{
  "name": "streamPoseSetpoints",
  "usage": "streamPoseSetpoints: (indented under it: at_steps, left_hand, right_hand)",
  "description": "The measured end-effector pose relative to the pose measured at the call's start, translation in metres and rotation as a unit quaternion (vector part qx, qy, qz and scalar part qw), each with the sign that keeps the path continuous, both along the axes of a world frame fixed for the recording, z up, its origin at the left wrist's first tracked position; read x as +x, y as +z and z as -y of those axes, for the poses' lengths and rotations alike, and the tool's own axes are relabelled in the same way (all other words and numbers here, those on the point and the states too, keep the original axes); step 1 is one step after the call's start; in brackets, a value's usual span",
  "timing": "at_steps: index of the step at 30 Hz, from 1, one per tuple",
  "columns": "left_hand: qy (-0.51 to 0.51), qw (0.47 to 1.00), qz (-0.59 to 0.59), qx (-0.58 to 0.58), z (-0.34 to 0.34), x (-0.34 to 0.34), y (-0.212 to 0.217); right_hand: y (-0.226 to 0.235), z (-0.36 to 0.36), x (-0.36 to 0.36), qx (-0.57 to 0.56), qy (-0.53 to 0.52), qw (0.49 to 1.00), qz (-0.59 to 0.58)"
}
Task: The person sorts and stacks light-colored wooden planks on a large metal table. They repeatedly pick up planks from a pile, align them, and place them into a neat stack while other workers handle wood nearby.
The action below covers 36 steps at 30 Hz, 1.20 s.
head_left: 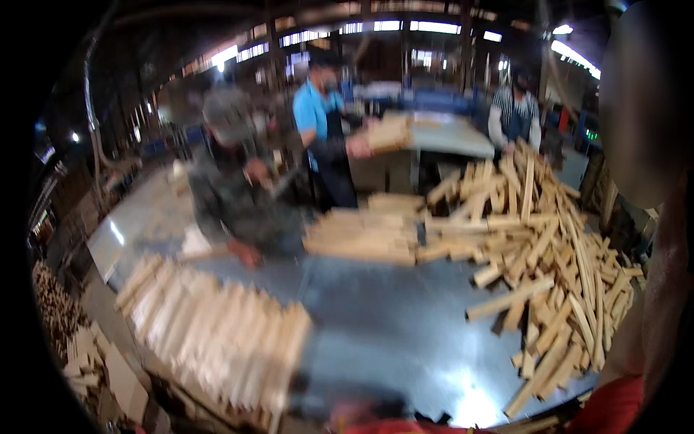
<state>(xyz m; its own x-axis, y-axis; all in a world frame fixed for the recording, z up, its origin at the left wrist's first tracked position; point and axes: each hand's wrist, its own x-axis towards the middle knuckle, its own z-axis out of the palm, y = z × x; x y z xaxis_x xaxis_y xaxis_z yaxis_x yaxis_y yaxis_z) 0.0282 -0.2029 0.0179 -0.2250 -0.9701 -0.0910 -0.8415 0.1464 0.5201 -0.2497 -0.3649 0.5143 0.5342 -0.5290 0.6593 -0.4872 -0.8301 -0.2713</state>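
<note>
Nearest the lens, the right hand (643, 108) is blurred. Wooden strips (217, 333) are rowed at left on the metal table (383, 311); the loose pile (557, 289) could be sent sliding by a knock. Whether fingers are apart cannot be told; the left hand (354, 416) is smeared, cut off below.

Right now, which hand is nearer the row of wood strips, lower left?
Left. Left hand: blurred at the lower edge, right of the row. Right hand: raised, far right, farther off.
</note>
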Motion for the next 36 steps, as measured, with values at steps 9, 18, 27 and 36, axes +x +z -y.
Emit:
streamPoseSetpoints:
  at_steps: [9, 18, 27, 36]
  left_hand:
    - [0.019, 0.998, 0.028, 0.050, 0.063, 0.027, 0.016]
    - [-0.076, 0.990, 0.053, 0.110, 0.053, -0.042, -0.049]
    - [-0.164, 0.983, -0.081, 0.011, 0.172, -0.190, -0.041]
    - [0.162, 0.801, -0.416, 0.400, 0.371, -0.456, -0.043]
  right_hand:
    - [-0.004, 0.020, 0.010, 0.062, -0.035, 0.997, -0.028]
    - [-0.040, -0.008, -0.080, -0.028, 0.004, 0.999, -0.021]
    - [-0.419, 0.052, -0.403, 0.437, -0.340, 0.765, 0.330]
    - [-0.563, 0.170, -0.502, 0.521, -0.352, 0.661, 0.409]
